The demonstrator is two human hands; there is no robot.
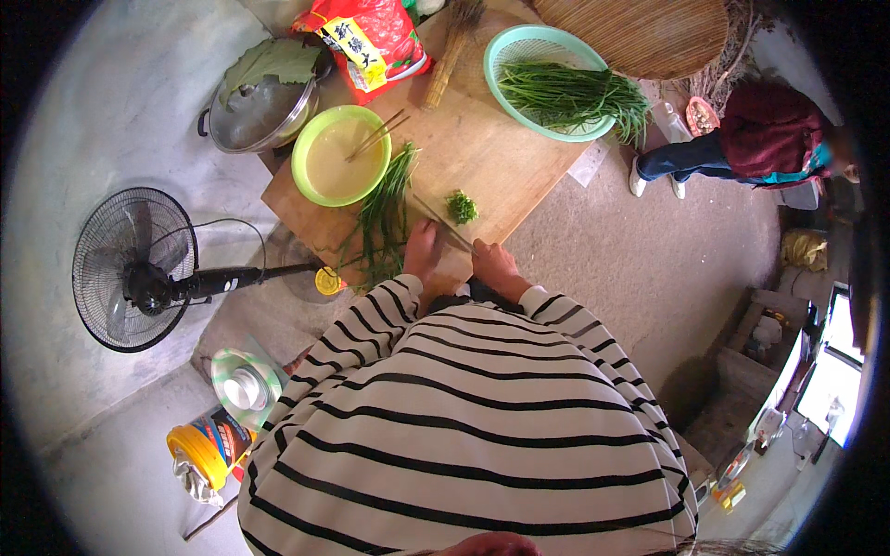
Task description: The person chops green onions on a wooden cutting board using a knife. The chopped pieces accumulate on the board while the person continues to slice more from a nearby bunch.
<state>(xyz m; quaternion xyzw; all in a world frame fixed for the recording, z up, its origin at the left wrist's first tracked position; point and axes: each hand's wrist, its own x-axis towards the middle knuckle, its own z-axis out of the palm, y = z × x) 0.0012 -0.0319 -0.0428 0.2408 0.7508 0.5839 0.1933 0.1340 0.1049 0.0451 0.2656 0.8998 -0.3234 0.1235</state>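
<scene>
My right hand [495, 263] grips the handle of a kitchen knife [445, 224], whose blade slants to the upper left over the wooden board [518, 167]. My left hand [421, 249] is just left of the blade, fingers curled down; what lies under them is hidden. Beside it, long green chives [384, 222] spread along the board. A small heap of chopped chives [462, 207] sits just right of the blade. A lime-green bowl [300, 156] of pale batter-like liquid, with chopsticks [375, 137] leaning in it, stands left of the chives.
A mint colander [495, 55] holds more chives at the board's far right. A red printed bag [389, 42], a straw whisk [445, 66] and a lidded pot [261, 121] stand at the back. A standing fan [149, 278] is left; a person [768, 135] stands right.
</scene>
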